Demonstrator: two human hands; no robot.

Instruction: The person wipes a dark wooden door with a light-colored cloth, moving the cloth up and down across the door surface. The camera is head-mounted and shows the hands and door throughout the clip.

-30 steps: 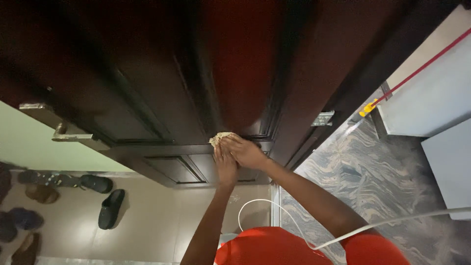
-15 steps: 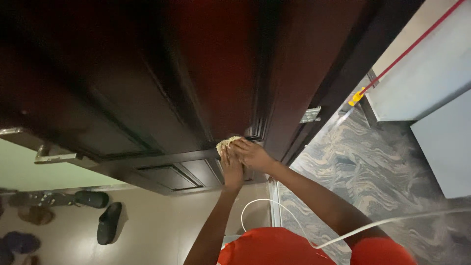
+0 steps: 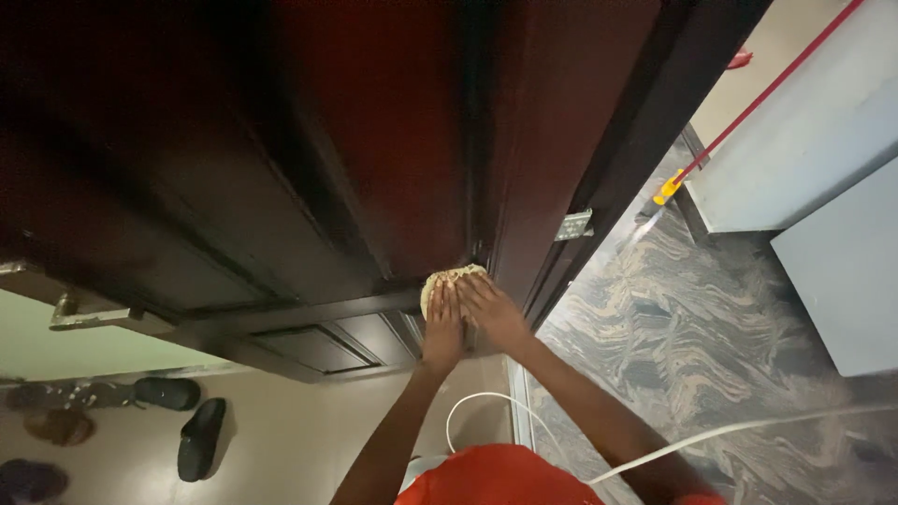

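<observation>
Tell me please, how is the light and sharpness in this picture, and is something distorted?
Head view: the door is very dark at upper left, its panels hardly readable; a reddish sheen runs down its middle. The cloth and both hands, left hand and right hand, are fairly sharp. The shoes at lower left are soft. The wide lens bends the door's edges outward.

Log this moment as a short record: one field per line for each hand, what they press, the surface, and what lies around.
left hand: flat on the cloth, fingers up
right hand: beside it, also on the cloth
cloth: pale, crumpled, pressed on the door
door: dark wood, panelled, open
hinge: metal, on the door's edge
handle: metal lever, far left
floor left: dark sandal
floor right: marbled tiles, red-handled mop
</observation>
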